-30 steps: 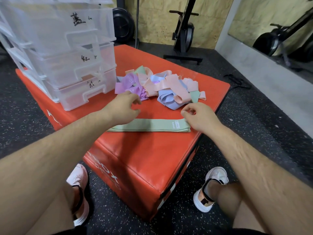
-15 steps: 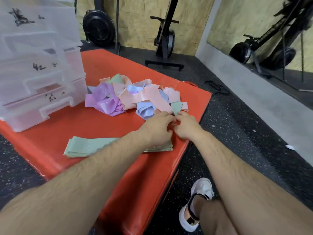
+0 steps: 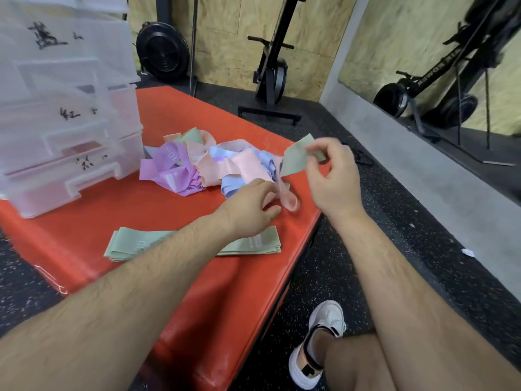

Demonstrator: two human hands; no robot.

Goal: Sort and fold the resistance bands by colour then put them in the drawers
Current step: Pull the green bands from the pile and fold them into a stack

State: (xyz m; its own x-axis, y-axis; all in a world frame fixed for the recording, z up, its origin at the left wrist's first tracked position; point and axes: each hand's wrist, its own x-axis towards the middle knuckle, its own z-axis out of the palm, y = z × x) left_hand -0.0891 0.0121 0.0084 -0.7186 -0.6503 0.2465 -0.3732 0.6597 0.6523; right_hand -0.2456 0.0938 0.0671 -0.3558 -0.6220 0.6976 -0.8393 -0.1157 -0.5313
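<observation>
My right hand (image 3: 335, 179) pinches a green band (image 3: 296, 160) above the pile (image 3: 191, 167); my left hand (image 3: 249, 211) touches a pink band (image 3: 289, 200) on the bench (image 3: 174, 114).

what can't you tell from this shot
Head view only:
- drawers: top and left side cut off by the frame; handwritten labels too blurred to read; contents veiled by frosted plastic.
- folded green bands: middle hidden by the left forearm, so no count.
- left hand: motion blur hides whether its fingers grip the pink band.
- pile: lower bands buried.
</observation>
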